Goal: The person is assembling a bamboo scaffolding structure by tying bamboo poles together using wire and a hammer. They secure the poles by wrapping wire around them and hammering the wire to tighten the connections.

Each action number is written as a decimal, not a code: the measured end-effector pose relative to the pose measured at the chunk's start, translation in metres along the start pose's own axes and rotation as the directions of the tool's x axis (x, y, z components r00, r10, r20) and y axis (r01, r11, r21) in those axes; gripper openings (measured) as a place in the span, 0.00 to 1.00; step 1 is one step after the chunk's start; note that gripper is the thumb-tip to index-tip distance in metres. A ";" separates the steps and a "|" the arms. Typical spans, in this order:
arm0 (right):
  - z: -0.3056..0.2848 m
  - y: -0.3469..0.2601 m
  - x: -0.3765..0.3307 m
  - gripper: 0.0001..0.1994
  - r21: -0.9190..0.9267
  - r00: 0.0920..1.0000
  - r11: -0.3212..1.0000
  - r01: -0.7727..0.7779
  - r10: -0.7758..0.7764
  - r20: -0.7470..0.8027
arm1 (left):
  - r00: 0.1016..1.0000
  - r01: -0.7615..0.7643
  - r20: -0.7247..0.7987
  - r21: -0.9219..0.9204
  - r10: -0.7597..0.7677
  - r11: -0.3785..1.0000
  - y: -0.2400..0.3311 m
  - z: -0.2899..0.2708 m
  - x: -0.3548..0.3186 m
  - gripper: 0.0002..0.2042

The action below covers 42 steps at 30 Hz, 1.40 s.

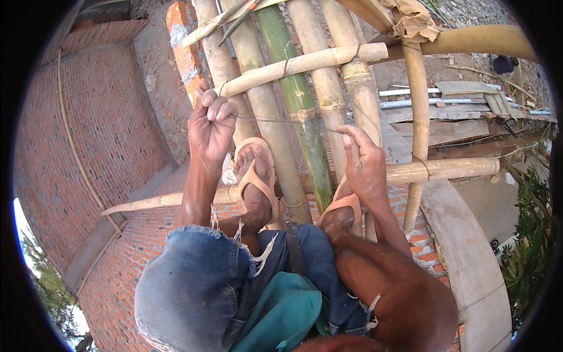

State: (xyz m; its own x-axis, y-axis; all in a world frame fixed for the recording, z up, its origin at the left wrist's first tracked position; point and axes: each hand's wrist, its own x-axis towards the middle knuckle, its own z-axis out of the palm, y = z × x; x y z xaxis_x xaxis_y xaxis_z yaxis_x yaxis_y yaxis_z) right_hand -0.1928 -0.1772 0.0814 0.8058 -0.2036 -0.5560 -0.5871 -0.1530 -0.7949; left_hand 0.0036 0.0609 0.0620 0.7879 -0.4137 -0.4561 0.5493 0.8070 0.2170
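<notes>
A thin dark wire (275, 120) stretches between my two hands, above the bamboo poles. Its left end is held in the curled fingers of my left hand (211, 123), beside the left end of a bamboo crosspiece (305, 62). My right hand (362, 158) pinches the other end between thumb and forefinger. Dark ties bind the crosspiece to several long bamboo poles (267, 97), one of them a green pole (293, 88). My feet, in tan flip-flops (258, 176), rest on the poles below my hands.
A horizontal bamboo pole (443, 169) runs beneath, meeting an upright bamboo post (417, 117) at right. Brick walls (88, 111) stand at left, a brick pillar (185, 53) ahead. A dark pointed tool (240, 20) lies on the far poles. Sheets and pipes (434, 102) lie far below.
</notes>
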 end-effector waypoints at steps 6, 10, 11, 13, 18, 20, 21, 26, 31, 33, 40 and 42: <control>0.015 0.018 -0.023 0.11 0.291 0.726 0.926 0.240 -0.371 0.579 | 0.987 0.121 0.103 0.036 -0.125 0.992 -0.004 -0.013 -0.007 0.17; -0.009 0.031 -0.027 0.12 0.528 0.985 0.847 -0.055 -0.040 0.168 | 0.999 0.039 -0.015 0.228 -0.037 0.973 0.000 -0.021 -0.014 0.15; -0.009 0.034 -0.025 0.13 0.505 0.997 0.860 -0.074 0.075 0.018 | 0.999 0.032 -0.024 0.328 -0.026 0.944 -0.001 -0.023 -0.016 0.15; -0.005 0.040 -0.019 0.13 0.166 0.990 0.985 -0.041 0.063 -0.126 | 0.995 0.082 0.029 0.338 -0.097 0.938 -0.005 -0.028 -0.018 0.16; 0.002 0.044 -0.043 0.12 -0.151 0.886 0.968 0.203 -0.116 0.449 | 0.987 0.144 0.054 0.083 -0.149 0.986 -0.017 -0.038 -0.020 0.17; -0.017 0.038 -0.060 0.13 0.032 0.858 0.941 0.336 -0.320 0.402 | 0.991 0.134 0.018 -0.029 -0.134 0.991 -0.018 -0.038 -0.024 0.16; -0.029 0.034 -0.067 0.14 0.053 0.840 0.933 0.356 -0.345 0.418 | 0.988 0.157 0.015 -0.038 -0.156 0.987 -0.019 -0.038 -0.027 0.15; -0.085 0.000 -0.076 0.17 0.394 0.990 0.917 -0.057 0.000 0.143 | 0.985 0.173 0.025 -0.022 -0.173 0.985 -0.034 -0.028 -0.047 0.13; -0.104 -0.032 -0.059 0.17 0.172 0.943 0.928 -0.330 0.330 0.030 | 0.997 0.073 -0.003 0.081 -0.073 0.994 -0.044 -0.016 -0.050 0.13; -0.108 -0.047 -0.053 0.16 -0.012 0.935 0.952 -0.307 0.304 0.181 | 0.998 0.051 0.033 0.070 -0.053 0.996 -0.043 -0.013 -0.049 0.14; -0.084 -0.101 -0.015 0.17 -0.373 0.928 0.925 0.067 0.079 0.364 | 0.988 -0.017 0.152 -0.125 0.036 0.992 -0.004 -0.027 -0.048 0.12; -0.075 -0.105 -0.013 0.18 -0.317 0.889 0.944 0.094 0.064 0.454 | 0.998 -0.002 0.067 -0.105 0.009 0.994 0.013 -0.034 -0.049 0.12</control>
State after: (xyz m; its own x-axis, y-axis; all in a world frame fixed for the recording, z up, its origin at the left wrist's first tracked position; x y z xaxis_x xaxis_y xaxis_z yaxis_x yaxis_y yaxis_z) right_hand -0.1474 -0.2307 0.1907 0.7135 0.2479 -0.6553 -0.5032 -0.4696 -0.7255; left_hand -0.0371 0.1058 0.0572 0.8095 -0.4338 -0.3955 0.5158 0.8474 0.1262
